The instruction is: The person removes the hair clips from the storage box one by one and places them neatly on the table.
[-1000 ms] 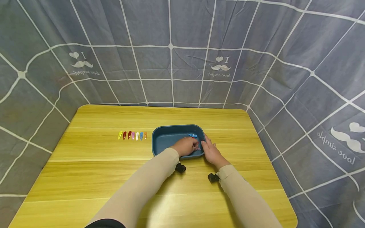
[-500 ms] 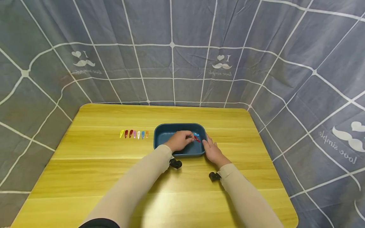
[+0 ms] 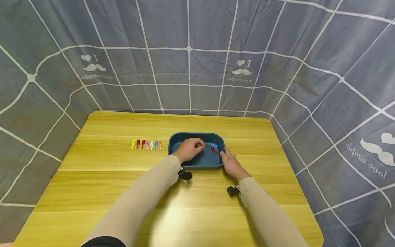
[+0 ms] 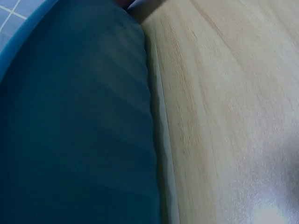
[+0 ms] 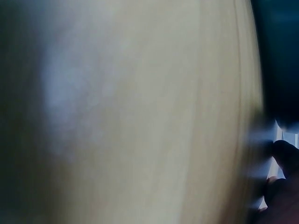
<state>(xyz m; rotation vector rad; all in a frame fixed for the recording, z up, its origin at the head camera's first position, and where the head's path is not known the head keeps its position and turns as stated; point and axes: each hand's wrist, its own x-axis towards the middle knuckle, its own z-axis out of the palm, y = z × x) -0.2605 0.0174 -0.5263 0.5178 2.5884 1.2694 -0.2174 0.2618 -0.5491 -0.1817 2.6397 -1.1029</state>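
Note:
A dark blue tray (image 3: 197,167) stands on the wooden table. Over its left half, my left hand (image 3: 189,150) has its fingertips pinched together; the hair clip they took from the tray is hidden behind them. My right hand (image 3: 232,164) holds the tray's right end, thumb at the rim and fingers along the outside. A blue hair clip (image 3: 212,145) and a red hair clip (image 3: 214,150) lie inside at the right. The tray's wall (image 4: 88,121) fills much of the left wrist view. Blurred fingers (image 5: 286,156) edge into the right wrist view.
Left of the tray, several hair clips form a neat row, from a yellow clip (image 3: 133,144) to an orange clip (image 3: 160,144). Grey checked curtains (image 3: 203,68) surround the table (image 3: 117,185) at the back and sides.
My left hand has moved left inside the tray, away from its right end, uncovering the red clip. A pinkish clip seen at its fingertips earlier is out of sight. My right hand stays put.

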